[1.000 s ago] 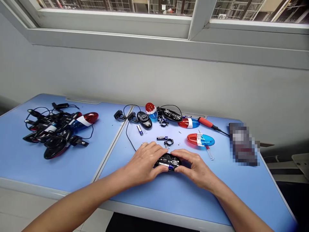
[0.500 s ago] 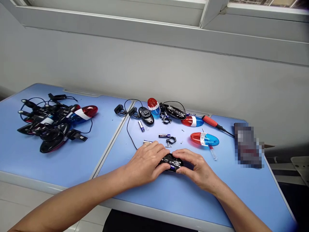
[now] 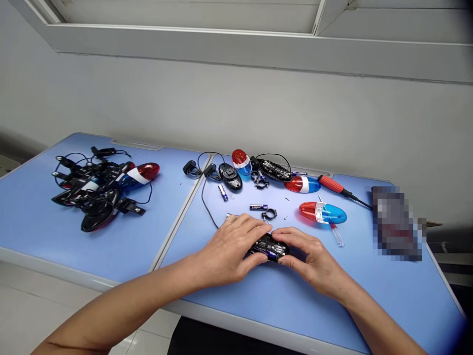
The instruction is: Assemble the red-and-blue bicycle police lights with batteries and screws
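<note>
the place looked like a small workshop corner in a plain room, though an office or classroom could not be ruled out; an opened black light base (image 3: 269, 245) sat between the left hand (image 3: 236, 246) and the right hand (image 3: 312, 254), over a blue table (image 3: 284, 301); beyond the hands lay loose batteries (image 3: 258, 207), red-and-blue light covers (image 3: 328, 213) and a screwdriver (image 3: 340, 190); a heap of lights (image 3: 98, 195) rested well left of the left hand; farther ahead rose a pale wall (image 3: 221, 98) with a window frame (image 3: 185, 42).

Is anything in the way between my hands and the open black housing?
Nothing visible is. Your left hand and right hand both hold the black housing, one on each side; the ring clamp lies beyond it, not between.
</note>
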The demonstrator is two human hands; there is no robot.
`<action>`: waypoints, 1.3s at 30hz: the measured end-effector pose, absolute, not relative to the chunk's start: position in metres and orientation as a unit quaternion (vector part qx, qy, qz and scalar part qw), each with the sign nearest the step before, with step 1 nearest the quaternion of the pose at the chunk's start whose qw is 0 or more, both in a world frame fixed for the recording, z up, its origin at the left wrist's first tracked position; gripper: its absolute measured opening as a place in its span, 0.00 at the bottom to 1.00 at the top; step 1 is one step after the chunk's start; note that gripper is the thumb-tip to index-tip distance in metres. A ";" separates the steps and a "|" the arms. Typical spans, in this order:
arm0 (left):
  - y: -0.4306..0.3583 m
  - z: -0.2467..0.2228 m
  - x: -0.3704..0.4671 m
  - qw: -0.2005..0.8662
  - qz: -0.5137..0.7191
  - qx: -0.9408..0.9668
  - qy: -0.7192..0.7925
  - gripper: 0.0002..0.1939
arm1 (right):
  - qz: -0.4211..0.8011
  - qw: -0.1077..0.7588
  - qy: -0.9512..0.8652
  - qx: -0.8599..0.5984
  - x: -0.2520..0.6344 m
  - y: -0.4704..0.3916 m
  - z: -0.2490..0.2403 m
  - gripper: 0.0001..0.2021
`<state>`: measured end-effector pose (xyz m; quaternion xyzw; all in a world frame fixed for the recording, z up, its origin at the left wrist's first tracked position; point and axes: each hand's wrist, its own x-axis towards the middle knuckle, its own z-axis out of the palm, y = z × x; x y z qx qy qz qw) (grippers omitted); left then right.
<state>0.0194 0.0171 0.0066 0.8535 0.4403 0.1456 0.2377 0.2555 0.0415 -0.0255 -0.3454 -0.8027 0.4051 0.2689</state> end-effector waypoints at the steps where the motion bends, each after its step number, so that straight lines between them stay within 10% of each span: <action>1: 0.019 0.007 0.017 0.242 0.140 0.860 0.427 0.28 | 0.404 0.268 -0.803 -0.348 0.255 0.041 -0.024 0.17; 16: 0.022 0.003 0.018 0.285 0.127 0.837 0.449 0.19 | 0.149 0.318 -0.872 -0.342 0.250 0.035 -0.027 0.27; 39: 0.033 0.006 0.008 0.354 0.112 0.835 0.407 0.21 | 0.030 0.349 -0.895 -0.276 0.243 0.032 -0.028 0.08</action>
